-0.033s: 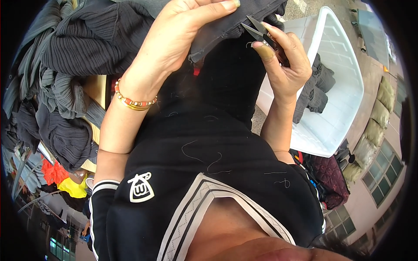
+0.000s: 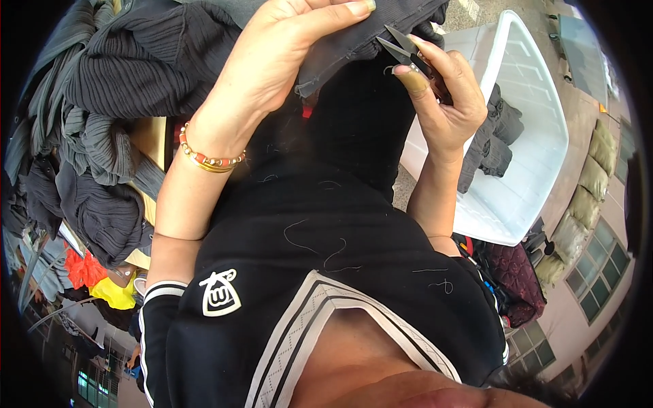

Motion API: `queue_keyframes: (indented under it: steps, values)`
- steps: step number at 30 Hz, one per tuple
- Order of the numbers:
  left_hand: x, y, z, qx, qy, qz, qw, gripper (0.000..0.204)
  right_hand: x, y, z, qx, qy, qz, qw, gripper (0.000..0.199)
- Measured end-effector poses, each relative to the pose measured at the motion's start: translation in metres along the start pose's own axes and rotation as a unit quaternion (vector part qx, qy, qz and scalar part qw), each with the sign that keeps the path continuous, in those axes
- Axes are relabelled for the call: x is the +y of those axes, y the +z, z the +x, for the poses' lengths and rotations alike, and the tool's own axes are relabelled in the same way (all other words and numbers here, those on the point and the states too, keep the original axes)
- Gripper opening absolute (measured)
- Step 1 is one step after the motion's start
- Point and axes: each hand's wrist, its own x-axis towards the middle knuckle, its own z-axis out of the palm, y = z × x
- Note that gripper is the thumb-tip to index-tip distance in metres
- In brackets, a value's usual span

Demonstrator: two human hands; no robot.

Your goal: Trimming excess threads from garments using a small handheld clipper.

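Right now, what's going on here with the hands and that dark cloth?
A person holds up a dark garment with the left hand, its grip pinching the edge. The right hand holds small thread snips, blades open at that edge. A pile of grey ribbed clothes lies to the left; a white plastic bin with dark pieces sits to the right.

Upper left of frame blocked by a heap of grey ribbed garments (image 2: pixel 102 102) piled on a wooden surface (image 2: pixel 151 139). Centre filled by the dark garment (image 2: pixel 360 115) hanging from the left hand (image 2: pixel 272 68); right hand (image 2: pixel 442 102) with thread snips (image 2: pixel 405 47) sits just beside it. Right of frame: white plastic bin (image 2: pixel 537 170), mostly open inside, one dark cloth bundle (image 2: pixel 493 136) against its left wall.
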Motion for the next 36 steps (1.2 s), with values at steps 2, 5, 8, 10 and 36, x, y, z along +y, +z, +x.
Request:
queue_keyframes:
  steps: [2, 5, 8, 10, 36]
  values:
    - [0.018, 0.024, 0.0, 0.13, -0.114, 0.001, 0.985, 0.014, 0.001, -0.001, -0.001, -0.001, -0.006, -0.007, 1.0, 0.041]
    - [0.026, 0.033, 0.0, 0.254, -0.223, 0.006, 0.941, 0.014, 0.001, -0.001, -0.001, 0.004, -0.003, -0.005, 1.0, 0.041]
    - [0.027, 0.034, 0.001, 0.252, -0.225, 0.007, 0.941, 0.014, 0.002, 0.001, 0.0, 0.004, -0.018, 0.004, 1.0, 0.042]
    - [0.027, 0.034, 0.001, 0.254, -0.225, 0.009, 0.941, 0.014, 0.004, 0.0, 0.001, -0.003, -0.021, 0.008, 1.0, 0.042]
    - [0.032, 0.05, 0.003, 0.279, -0.224, 0.105, 0.928, 0.015, 0.008, 0.005, -0.003, 0.052, 0.03, 0.012, 0.998, 0.035]
